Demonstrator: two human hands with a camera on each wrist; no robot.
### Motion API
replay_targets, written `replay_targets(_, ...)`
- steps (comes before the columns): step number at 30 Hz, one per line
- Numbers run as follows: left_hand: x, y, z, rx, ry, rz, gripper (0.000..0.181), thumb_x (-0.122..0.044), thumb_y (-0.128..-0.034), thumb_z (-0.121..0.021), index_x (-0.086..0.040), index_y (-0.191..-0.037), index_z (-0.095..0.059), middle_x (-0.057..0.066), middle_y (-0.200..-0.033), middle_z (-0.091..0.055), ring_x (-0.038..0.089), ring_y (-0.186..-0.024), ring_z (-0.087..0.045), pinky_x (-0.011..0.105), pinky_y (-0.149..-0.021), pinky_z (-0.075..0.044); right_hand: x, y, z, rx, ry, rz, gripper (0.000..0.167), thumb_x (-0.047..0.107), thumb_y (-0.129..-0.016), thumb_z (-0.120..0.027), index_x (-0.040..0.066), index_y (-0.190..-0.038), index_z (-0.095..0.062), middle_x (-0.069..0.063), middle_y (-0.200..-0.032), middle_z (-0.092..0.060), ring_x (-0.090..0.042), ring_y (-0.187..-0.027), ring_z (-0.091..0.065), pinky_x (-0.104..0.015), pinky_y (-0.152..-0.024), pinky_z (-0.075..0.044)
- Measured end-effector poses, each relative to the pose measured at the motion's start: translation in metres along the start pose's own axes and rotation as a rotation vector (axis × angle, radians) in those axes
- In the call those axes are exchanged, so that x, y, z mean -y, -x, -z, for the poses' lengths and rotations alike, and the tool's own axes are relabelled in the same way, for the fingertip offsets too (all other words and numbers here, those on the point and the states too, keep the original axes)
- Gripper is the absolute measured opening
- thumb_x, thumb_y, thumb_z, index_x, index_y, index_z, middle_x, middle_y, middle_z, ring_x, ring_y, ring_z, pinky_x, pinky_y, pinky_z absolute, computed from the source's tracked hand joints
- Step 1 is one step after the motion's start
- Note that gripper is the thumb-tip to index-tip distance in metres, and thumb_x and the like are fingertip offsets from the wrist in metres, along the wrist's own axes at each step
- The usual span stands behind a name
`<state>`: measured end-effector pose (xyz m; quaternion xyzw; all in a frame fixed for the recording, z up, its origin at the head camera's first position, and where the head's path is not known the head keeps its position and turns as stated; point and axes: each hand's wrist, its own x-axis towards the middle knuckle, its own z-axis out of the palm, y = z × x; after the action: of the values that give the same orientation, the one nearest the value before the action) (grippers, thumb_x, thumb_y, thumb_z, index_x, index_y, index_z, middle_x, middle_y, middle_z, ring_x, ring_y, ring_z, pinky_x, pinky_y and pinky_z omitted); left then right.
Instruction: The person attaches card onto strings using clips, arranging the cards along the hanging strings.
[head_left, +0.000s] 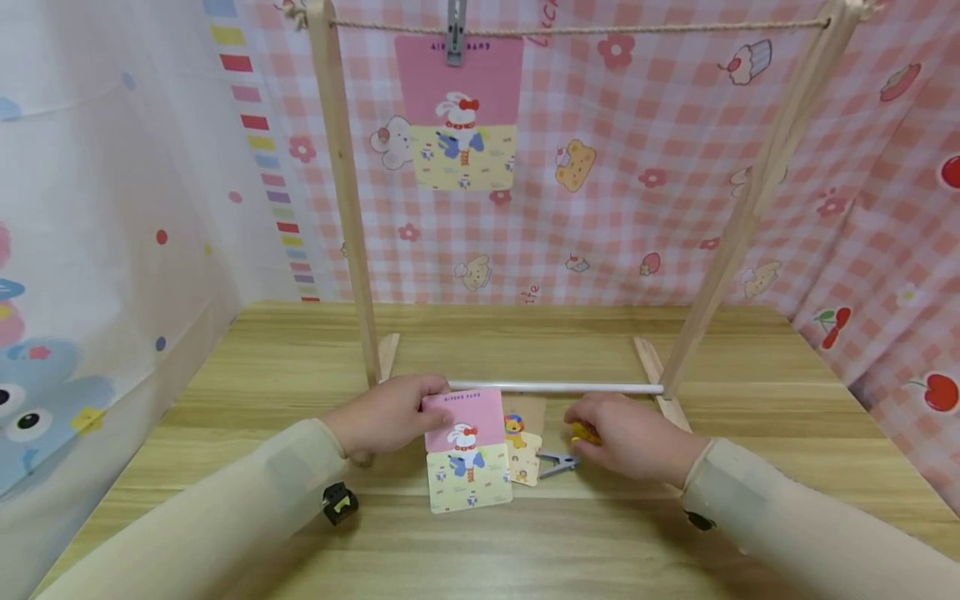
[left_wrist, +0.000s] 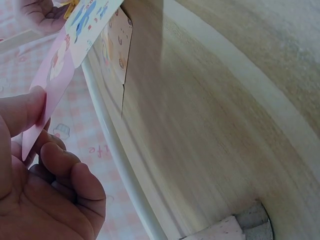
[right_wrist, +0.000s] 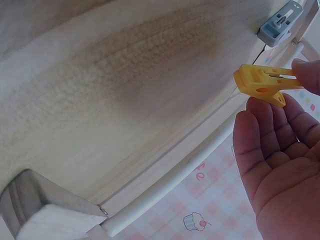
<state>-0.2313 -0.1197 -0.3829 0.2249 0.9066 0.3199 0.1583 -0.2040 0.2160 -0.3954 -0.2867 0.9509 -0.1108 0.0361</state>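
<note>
My left hand (head_left: 390,414) pinches a pink and yellow rabbit card (head_left: 468,487) by its pink end, thumb on the printed face, above the table. In the left wrist view that card is seen nearly edge-on. My right hand (head_left: 637,437) holds a yellow clothespin (right_wrist: 260,82) between thumb and fingertips; in the head view the fingers mostly cover it. Between the hands, a tan card with a lion (head_left: 514,427) lies on the table, partly behind the rabbit card. A grey-blue clothespin (head_left: 557,463) lies beside it, close to my right hand.
A wooden frame with two posts (head_left: 348,192) stands on the table, joined low down by a white rod (head_left: 585,388). From its rope (head_left: 637,29) a matching rabbit card (head_left: 465,158) hangs by a grey clip (head_left: 455,33). Patterned cloth (head_left: 622,208) covers the back.
</note>
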Motion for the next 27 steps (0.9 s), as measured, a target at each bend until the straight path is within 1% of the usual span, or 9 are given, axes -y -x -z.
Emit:
replay_targets(3, -0.0001, -0.0001, -0.0003, -0.006, -0.004, -0.005, 0.006, -0.019, -0.1037, -0.067, -0.018, -0.098, -0.065, -0.002, -0.077, -0.058, 0.013, -0.065, -0.047, 0.026, -0.057, -0.039, -0.0005, -0.0003, -0.0010, -0.007, 0.005, 0.002, 0.028, 0.022, -0.093, -0.080, 0.008, -0.116, -0.074, 0.007, -0.096, -0.068, -0.004, -0.082, -0.056, -0.030, -0.075, -0.052)
replay_targets(7, 0.0006, -0.0006, -0.0008, -0.013, -0.005, -0.017, 0.005, -0.018, -0.1035, -0.067, -0.017, -0.099, -0.065, -0.002, -0.077, -0.058, 0.013, -0.066, -0.048, 0.027, -0.058, -0.040, -0.0009, -0.0003, -0.0021, -0.012, 0.007, 0.007, 0.027, 0.022, -0.093, -0.080, 0.009, -0.116, -0.074, 0.006, -0.099, -0.069, -0.004, -0.084, -0.057, -0.031, -0.077, -0.054)
replay_targets(16, -0.0006, -0.0012, -0.0021, -0.010, 0.009, 0.001, 0.003, -0.019, -0.1043, -0.066, -0.016, -0.103, -0.066, -0.001, -0.084, -0.065, 0.013, -0.066, -0.049, 0.026, -0.057, -0.040, 0.0005, 0.0000, -0.0017, -0.002, -0.001, -0.001, 0.026, 0.023, -0.094, -0.080, 0.010, -0.116, -0.074, 0.006, -0.100, -0.069, -0.004, -0.084, -0.057, -0.030, -0.077, -0.054)
replay_targets(22, -0.0004, -0.0014, -0.0028, -0.017, 0.007, -0.007, 0.003, -0.018, -0.1039, -0.067, -0.015, -0.103, -0.066, -0.001, -0.082, -0.063, 0.013, -0.067, -0.050, 0.026, -0.058, -0.041, 0.0014, 0.0000, -0.0010, 0.001, -0.010, -0.002, 0.027, 0.023, -0.094, -0.080, 0.010, -0.116, -0.074, 0.007, -0.098, -0.069, -0.004, -0.083, -0.055, -0.029, -0.075, -0.052)
replay_targets(27, -0.0001, -0.0016, -0.0039, -0.022, 0.006, 0.004, 0.004, -0.019, -0.1038, -0.067, -0.015, -0.103, -0.066, -0.001, -0.082, -0.062, 0.014, -0.067, -0.050, 0.026, -0.058, -0.040, 0.0017, -0.0001, -0.0014, -0.001, -0.017, 0.002, 0.027, 0.023, -0.094, -0.080, 0.010, -0.116, -0.074, 0.006, -0.098, -0.068, -0.004, -0.083, -0.055, -0.029, -0.075, -0.052)
